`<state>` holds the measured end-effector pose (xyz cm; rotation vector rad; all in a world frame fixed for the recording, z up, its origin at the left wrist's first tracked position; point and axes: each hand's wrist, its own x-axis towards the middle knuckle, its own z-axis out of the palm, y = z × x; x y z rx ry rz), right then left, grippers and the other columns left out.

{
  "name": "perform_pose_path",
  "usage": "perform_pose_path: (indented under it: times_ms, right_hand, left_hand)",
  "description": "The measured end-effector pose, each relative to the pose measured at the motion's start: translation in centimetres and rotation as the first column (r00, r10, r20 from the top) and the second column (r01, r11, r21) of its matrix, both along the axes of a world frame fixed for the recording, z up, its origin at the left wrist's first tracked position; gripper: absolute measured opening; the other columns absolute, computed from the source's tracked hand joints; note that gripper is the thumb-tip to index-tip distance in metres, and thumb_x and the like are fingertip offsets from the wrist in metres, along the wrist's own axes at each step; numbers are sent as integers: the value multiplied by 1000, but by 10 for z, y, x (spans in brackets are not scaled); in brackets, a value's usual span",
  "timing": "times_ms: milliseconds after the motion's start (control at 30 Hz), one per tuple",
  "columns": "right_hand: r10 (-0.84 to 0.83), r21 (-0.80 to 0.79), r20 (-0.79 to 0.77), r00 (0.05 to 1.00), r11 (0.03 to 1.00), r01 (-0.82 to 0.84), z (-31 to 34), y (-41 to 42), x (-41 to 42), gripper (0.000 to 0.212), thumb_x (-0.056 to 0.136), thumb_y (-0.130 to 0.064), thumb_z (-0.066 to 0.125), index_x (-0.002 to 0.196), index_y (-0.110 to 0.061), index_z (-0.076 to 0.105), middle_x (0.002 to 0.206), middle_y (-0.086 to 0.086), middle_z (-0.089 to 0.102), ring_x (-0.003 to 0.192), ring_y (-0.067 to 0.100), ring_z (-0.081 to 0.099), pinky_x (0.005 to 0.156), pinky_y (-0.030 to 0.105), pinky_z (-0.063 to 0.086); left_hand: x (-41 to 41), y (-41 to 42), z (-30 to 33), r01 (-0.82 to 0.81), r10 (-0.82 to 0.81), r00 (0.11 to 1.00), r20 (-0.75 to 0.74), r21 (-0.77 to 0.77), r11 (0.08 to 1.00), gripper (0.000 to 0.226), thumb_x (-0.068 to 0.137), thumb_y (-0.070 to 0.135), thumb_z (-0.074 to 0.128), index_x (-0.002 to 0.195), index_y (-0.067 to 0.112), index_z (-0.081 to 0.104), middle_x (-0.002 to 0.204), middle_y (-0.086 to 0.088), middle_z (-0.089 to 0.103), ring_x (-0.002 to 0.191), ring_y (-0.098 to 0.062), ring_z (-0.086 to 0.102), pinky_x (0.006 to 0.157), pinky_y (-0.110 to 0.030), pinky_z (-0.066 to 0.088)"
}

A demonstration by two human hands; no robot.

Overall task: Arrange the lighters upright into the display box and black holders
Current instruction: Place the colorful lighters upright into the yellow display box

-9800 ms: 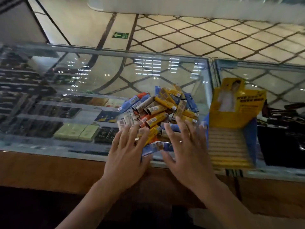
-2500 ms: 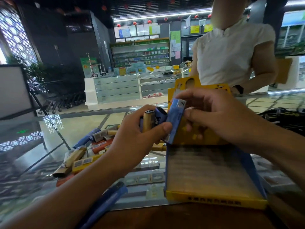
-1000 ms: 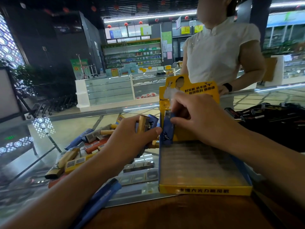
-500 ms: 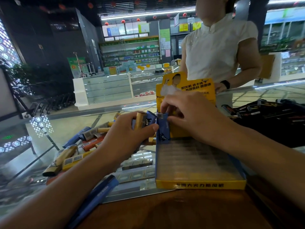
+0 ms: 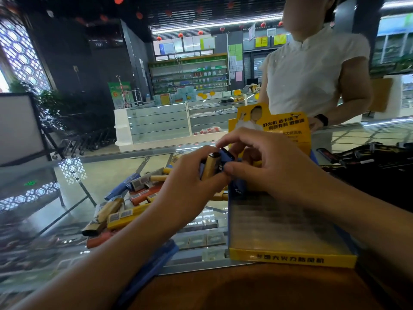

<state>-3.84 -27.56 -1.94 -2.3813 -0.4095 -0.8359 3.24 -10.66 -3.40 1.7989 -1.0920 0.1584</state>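
My left hand (image 5: 190, 184) holds a small bundle of lighters upright above the glass surface (image 5: 93, 175): a tan lighter (image 5: 210, 166) and at least one blue lighter (image 5: 224, 158) show above my curled fingers. My right hand (image 5: 268, 166) reaches across to the bundle, thumb and fingertips pinching the top of the blue one, as if to draw it out.

Just right of my hands lies the yellow display box (image 5: 292, 259), its printed back card standing at the far side. One blue lighter (image 5: 238, 187) appears to stand at the box's far left corner; the rest of the tray looks unfilled, though it is blurred. The loose lighters (image 5: 125, 209), tan, yellow, orange and blue, lie flat in a heap on the surface to the left. The black holders (image 5: 368, 157) sit towards the far right edge; I cannot tell whether they hold anything.

I judge the job barely begun, with nearly every lighter left to place.
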Motion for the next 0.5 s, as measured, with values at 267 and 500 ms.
perform_pose_path:
  times_ms: [267, 500]
  right_hand:
    - [-7, 312, 36, 999, 950, -4, 8, -16, -1, 16, 91, -12, 64, 104, -22, 63, 90, 0, 65, 64, 1, 62, 54, 15, 47]
    - [3, 475, -89, 996, 879, 40, 7, -15, -1, 17, 86, -18, 72, 99, -20, 61, 83, 3, 71, 43, 5, 52, 41, 16, 38]
  left_hand:
    - [8, 8, 5, -24, 19, 998, -66, -76, 997, 24, 90, 16, 68, 108, 32, 63, 87, -1, 72, 72, -13, 68, 61, -18, 53]
    - [12, 9, 8, -89, -6, 956, -293, -312, 946, 12, 92, 18, 67, 101, 24, 72, 70, -7, 68, 62, -24, 57, 63, -42, 46]
